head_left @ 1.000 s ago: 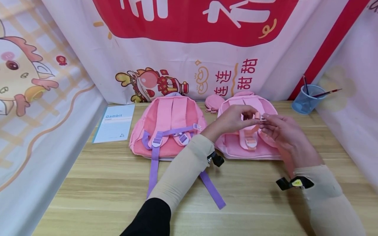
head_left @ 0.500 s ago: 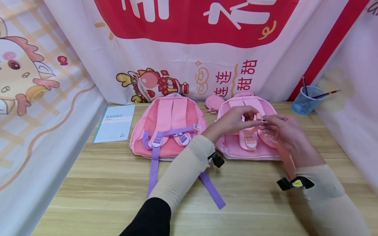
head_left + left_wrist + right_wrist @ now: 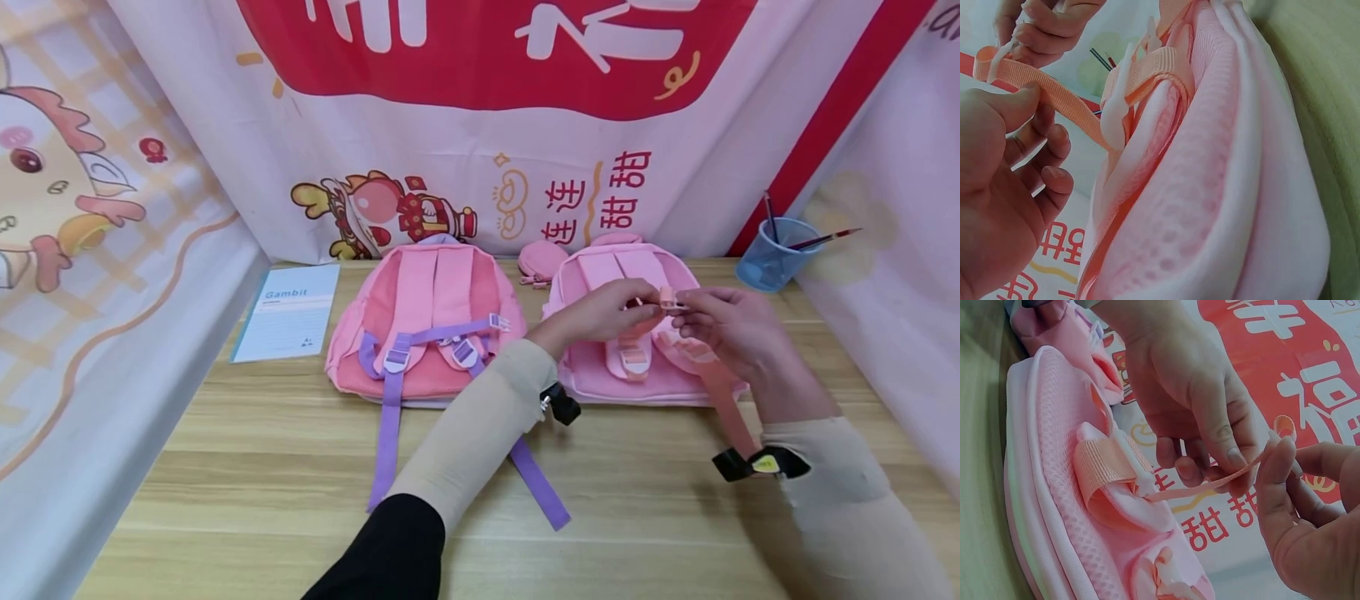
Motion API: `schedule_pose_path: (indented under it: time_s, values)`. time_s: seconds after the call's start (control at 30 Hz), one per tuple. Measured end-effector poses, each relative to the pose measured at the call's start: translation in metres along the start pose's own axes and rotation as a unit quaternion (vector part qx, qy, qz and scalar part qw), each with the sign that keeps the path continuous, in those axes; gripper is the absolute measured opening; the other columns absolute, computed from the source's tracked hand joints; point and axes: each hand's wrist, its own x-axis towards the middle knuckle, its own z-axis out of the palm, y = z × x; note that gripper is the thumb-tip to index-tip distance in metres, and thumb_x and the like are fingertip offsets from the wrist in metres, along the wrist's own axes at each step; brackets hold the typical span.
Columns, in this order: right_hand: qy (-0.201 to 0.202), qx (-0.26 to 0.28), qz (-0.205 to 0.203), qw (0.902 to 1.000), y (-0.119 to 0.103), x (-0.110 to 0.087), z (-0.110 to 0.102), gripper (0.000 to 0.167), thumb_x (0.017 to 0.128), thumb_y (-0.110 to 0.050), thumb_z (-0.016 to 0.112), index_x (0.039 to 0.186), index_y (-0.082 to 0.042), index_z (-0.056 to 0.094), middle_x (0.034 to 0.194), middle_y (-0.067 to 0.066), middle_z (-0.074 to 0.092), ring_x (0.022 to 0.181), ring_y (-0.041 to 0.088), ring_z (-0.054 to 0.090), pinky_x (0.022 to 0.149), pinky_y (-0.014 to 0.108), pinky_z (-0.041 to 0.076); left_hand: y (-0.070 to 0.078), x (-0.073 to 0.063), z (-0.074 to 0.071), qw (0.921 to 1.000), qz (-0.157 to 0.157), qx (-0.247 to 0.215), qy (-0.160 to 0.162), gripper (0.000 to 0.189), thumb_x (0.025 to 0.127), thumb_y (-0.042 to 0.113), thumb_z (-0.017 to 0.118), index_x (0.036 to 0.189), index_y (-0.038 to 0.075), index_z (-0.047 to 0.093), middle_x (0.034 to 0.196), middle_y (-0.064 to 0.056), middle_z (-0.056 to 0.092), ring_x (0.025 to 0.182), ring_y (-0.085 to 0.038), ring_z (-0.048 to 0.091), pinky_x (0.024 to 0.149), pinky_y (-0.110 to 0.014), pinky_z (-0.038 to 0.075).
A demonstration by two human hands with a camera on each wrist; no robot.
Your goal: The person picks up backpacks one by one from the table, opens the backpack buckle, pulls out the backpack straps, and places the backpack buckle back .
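A pink backpack (image 3: 600, 385) lies on the wooden table with its shoulder straps up. My left hand (image 3: 600, 312) pinches its peach webbing strap (image 3: 1063, 100) between thumb and index finger, the other fingers loosely bent. Opposite, my right hand (image 3: 738, 329) holds a small white plastic buckle (image 3: 1002, 55) by thumb and fingertips. The webbing passes through this buckle in a short loop (image 3: 1285, 425). From a white strap adjuster (image 3: 1113, 119) on the shoulder strap, the webbing runs up to both hands. Beneath the right hand, another peach strap (image 3: 726, 404) hangs toward the table.
Left of it lies a second pink backpack (image 3: 420, 287) with purple straps (image 3: 390, 442) trailing forward. A round pink pouch (image 3: 542, 260) sits between them at the back. A notebook (image 3: 288, 312) lies far left; a blue cup (image 3: 776, 258) with brushes stands far right.
Both hands have shifted slightly to the right. The webbing loop and white buckle between them now show more openly, and the right fingers grip farther right.
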Motion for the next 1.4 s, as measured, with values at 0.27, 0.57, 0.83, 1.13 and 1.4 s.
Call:
schedule_pose_path:
  time_s: [0.27, 0.57, 0.83, 1.13, 1.4]
  values:
    - [-0.003, -0.017, -0.017, 0.9997, -0.002, -0.005, -0.009, 0.016, 0.108, -0.023, 0.068, 0.1, -0.028, 0.082, 0.094, -0.007, 0.08, 0.083, 0.01, 0.076, 0.076, 0.021, 0.063, 0.0, 0.001, 0.002, 0.9998, -0.01, -0.001, 0.018, 0.021, 0.112, 0.016, 0.059, 0.121, 0.005, 0.075, 0.111, -0.005, 0.074, 0.097, -0.008, 0.06, 0.088, -0.012, 0.045]
    - [-0.006, -0.037, -0.03, 0.9989, -0.005, -0.006, -0.015, 0.024, 0.11, -0.021, 0.064, 0.097, -0.03, 0.082, 0.091, -0.007, 0.081, 0.081, 0.009, 0.077, 0.074, 0.022, 0.064, 0.0, 0.001, 0.003, 0.9997, -0.015, -0.001, 0.018, 0.019, 0.112, 0.018, 0.06, 0.118, 0.006, 0.073, 0.109, -0.004, 0.072, 0.098, -0.007, 0.061, 0.09, -0.012, 0.045]
    - [0.002, -0.087, -0.035, 0.9956, -0.004, -0.007, -0.023, 0.028, 0.112, -0.022, 0.06, 0.097, -0.033, 0.08, 0.092, -0.013, 0.079, 0.082, 0.007, 0.076, 0.075, 0.021, 0.064, 0.002, 0.002, 0.004, 0.9995, -0.003, 0.029, 0.013, 0.017, 0.112, 0.016, 0.059, 0.115, 0.006, 0.071, 0.106, -0.004, 0.069, 0.097, -0.008, 0.059, 0.09, -0.013, 0.044]
    - [-0.014, -0.091, -0.064, 0.9936, 0.002, -0.011, -0.037, 0.029, 0.112, -0.017, 0.058, 0.099, -0.031, 0.081, 0.092, -0.011, 0.08, 0.081, 0.008, 0.076, 0.073, 0.022, 0.064, 0.005, 0.003, 0.004, 0.9958, 0.015, 0.089, -0.017, 0.017, 0.112, 0.015, 0.058, 0.112, 0.006, 0.073, 0.111, -0.007, 0.069, 0.103, -0.011, 0.059, 0.095, -0.014, 0.043]
    - [-0.013, -0.136, -0.08, 0.9873, 0.004, -0.012, -0.044, 0.035, 0.112, -0.013, 0.055, 0.096, -0.032, 0.08, 0.09, -0.013, 0.079, 0.077, 0.008, 0.076, 0.072, 0.022, 0.064, 0.006, 0.006, 0.005, 0.9923, 0.03, 0.116, -0.029, 0.019, 0.112, 0.018, 0.058, 0.11, 0.007, 0.074, 0.109, -0.005, 0.068, 0.098, -0.01, 0.059, 0.093, -0.015, 0.044]
